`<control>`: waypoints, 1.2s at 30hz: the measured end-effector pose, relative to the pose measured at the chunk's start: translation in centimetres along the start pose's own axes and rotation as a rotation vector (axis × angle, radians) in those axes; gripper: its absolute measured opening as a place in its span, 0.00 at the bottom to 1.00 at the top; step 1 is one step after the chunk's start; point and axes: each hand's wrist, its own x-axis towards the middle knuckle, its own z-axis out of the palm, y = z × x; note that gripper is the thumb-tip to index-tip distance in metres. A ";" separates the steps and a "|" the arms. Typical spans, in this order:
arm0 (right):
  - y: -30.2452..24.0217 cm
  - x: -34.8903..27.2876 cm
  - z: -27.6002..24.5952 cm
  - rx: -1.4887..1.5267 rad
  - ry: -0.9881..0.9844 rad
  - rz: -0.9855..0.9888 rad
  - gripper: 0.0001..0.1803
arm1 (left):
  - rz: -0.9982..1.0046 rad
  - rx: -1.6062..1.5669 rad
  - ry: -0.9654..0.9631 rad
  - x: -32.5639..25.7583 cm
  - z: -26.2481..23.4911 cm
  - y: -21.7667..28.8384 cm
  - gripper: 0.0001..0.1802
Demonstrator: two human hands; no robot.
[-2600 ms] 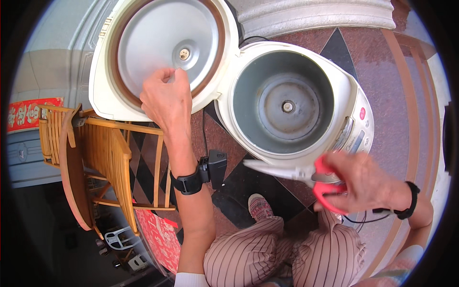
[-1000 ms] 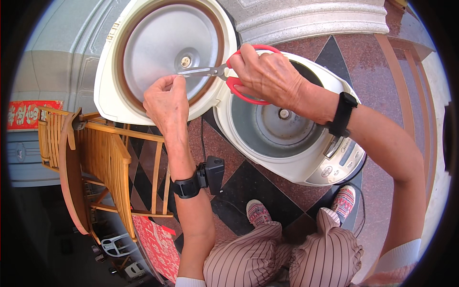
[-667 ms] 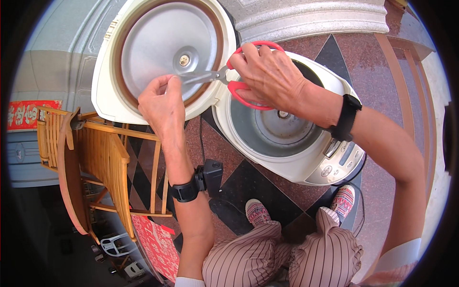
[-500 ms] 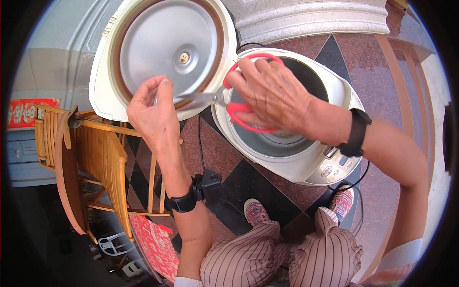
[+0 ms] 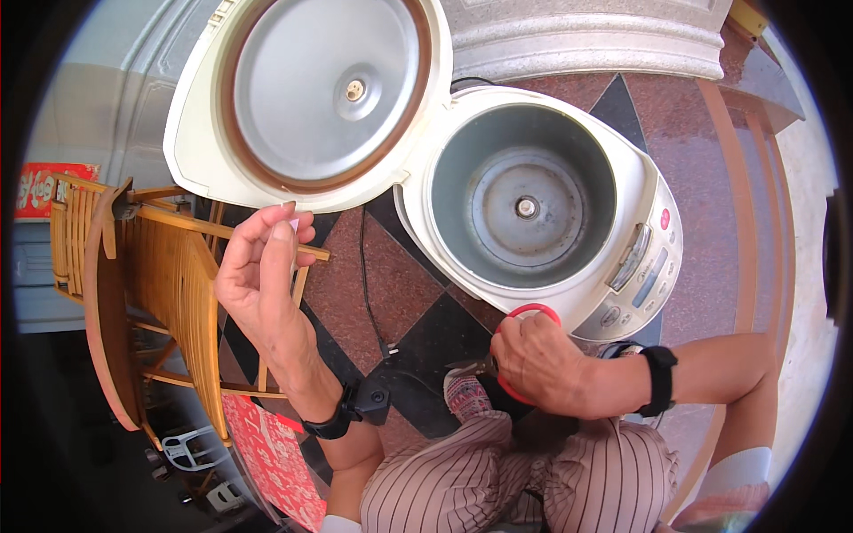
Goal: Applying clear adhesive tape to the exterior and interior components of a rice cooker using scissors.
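Observation:
A white rice cooker [image 5: 418, 209] stands on the floor in front of me with its lid [image 5: 197, 147] swung open to the left. The grey inside wall [image 5: 458, 191] of its body is bare, and a round metal knob [image 5: 527, 207] shows at the bottom. Left of the body and just below the lid, my left hand [image 5: 271, 280] pinches a small whitish piece [image 5: 294, 226] between thumb and fingers. My right hand [image 5: 544, 362] is closed around red-handled scissors [image 5: 538, 310], held low over my lap beside the cooker's front. Their blades point left and are partly hidden.
On the left stands a slatted wooden chair [image 5: 173, 275]. A black power cord [image 5: 362, 284] with a plug runs down the tiled floor [image 5: 369, 258]. Red printed paper [image 5: 271, 453] lies at lower left. Behind the cooker rises a pale moulded stone base [image 5: 586, 40].
My right hand has drawn the scissors away from my left hand, down and to the right, uncovering the cooker's inside. My left hand has dropped slightly, still pinching.

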 end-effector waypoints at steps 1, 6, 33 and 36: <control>-0.7 0.0 0.4 -0.199 0.043 -0.028 0.16 | -0.007 -0.011 -0.008 -0.2 -0.4 -0.2 0.11; -1.6 -1.1 0.9 -0.420 0.048 -0.087 0.15 | -0.017 -0.040 -0.022 -0.8 -0.7 -1.2 0.11; 2.9 -2.8 -1.4 0.768 -0.400 -0.282 0.23 | -0.009 -0.053 0.032 -1.5 -0.9 -2.7 0.11; 4.4 0.1 -7.8 0.877 0.214 -0.197 0.20 | 0.018 -0.084 0.066 -1.4 -0.5 -2.8 0.11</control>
